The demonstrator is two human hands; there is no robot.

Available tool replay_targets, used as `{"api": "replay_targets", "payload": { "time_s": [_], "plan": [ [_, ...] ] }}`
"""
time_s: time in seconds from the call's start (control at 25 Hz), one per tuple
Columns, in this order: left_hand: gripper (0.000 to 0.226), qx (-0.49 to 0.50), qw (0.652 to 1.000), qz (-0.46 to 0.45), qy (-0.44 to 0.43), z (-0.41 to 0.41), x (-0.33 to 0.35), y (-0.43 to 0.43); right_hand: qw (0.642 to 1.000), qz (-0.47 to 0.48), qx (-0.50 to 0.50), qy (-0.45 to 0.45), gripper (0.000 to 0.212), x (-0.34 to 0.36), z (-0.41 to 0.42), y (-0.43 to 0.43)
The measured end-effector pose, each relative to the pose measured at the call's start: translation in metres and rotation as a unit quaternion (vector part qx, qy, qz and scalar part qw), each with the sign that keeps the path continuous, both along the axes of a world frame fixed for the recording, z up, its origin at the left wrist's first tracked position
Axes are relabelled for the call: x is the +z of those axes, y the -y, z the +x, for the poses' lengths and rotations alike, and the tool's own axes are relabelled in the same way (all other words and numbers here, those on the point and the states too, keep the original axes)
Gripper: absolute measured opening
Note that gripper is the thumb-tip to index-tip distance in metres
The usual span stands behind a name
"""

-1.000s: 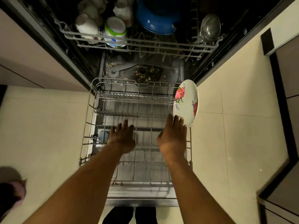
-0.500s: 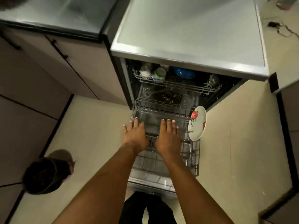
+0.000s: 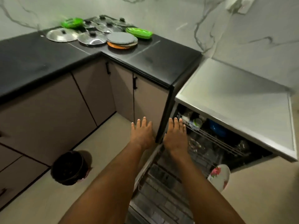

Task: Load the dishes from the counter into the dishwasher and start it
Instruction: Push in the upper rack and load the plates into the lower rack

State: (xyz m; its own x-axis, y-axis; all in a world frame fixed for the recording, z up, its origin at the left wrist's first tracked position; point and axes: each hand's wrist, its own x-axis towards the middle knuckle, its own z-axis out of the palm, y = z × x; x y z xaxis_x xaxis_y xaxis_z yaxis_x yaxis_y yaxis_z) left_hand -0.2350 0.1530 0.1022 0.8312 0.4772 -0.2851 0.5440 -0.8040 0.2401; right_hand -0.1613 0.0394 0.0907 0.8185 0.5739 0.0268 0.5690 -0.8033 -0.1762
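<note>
My left hand (image 3: 142, 133) and my right hand (image 3: 176, 136) are both raised in the air with straight fingers and hold nothing. Below them the dishwasher's lower rack (image 3: 163, 191) is pulled out, with a flowered white plate (image 3: 219, 177) standing on edge at its right side. The upper rack (image 3: 215, 141) holds cups and a blue bowl (image 3: 216, 128). On the black counter (image 3: 145, 62) at the back lie several steel lids (image 3: 92, 38), a stack of grey and orange plates (image 3: 122, 40) and green plates (image 3: 139, 33).
A dark round bin (image 3: 69, 167) stands on the floor at the left. Beige cabinet doors (image 3: 48, 113) run under the counter. The dishwasher's grey top (image 3: 234, 101) sits to the right, against a marble wall.
The view has lifted from the lower rack up and left to the counter. Both hands have risen off the rack and still hold nothing. The flowered plate stays in the rack.
</note>
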Motion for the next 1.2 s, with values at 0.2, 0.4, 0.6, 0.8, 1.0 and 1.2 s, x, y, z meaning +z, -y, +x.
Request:
{"api": "replay_targets", "payload": {
  "time_s": [0.2, 0.4, 0.6, 0.8, 1.0, 1.2],
  "plan": [
    [0.069, 0.032, 0.998, 0.025, 0.042, -0.028, 0.013, -0.107, 0.999, 0.005, 0.035, 0.037, 0.067, 0.023, -0.017, -0.112],
    [0.066, 0.04, 0.998, 0.036, 0.042, -0.074, 0.012, -0.214, 0.998, 0.017, 0.052, 0.04, 0.069, 0.039, -0.05, -0.236],
    [0.067, 0.063, 0.997, 0.039, 0.02, -0.102, 0.014, -0.31, 0.996, 0.029, 0.082, 0.034, 0.07, 0.043, -0.074, -0.331],
    [0.071, 0.052, 0.997, 0.046, 0.019, -0.078, 0.02, -0.368, 0.995, 0.03, 0.083, 0.048, 0.071, 0.044, -0.05, -0.388],
    [0.072, 0.055, 0.997, 0.05, 0.006, -0.035, 0.017, -0.421, 0.994, 0.055, 0.082, 0.046, 0.069, 0.036, -0.002, -0.441],
    [0.073, 0.063, 0.997, 0.047, 0.004, 0.036, 0.025, -0.46, 0.995, 0.035, 0.091, 0.034, 0.07, 0.029, 0.065, -0.478]
  ]
}}
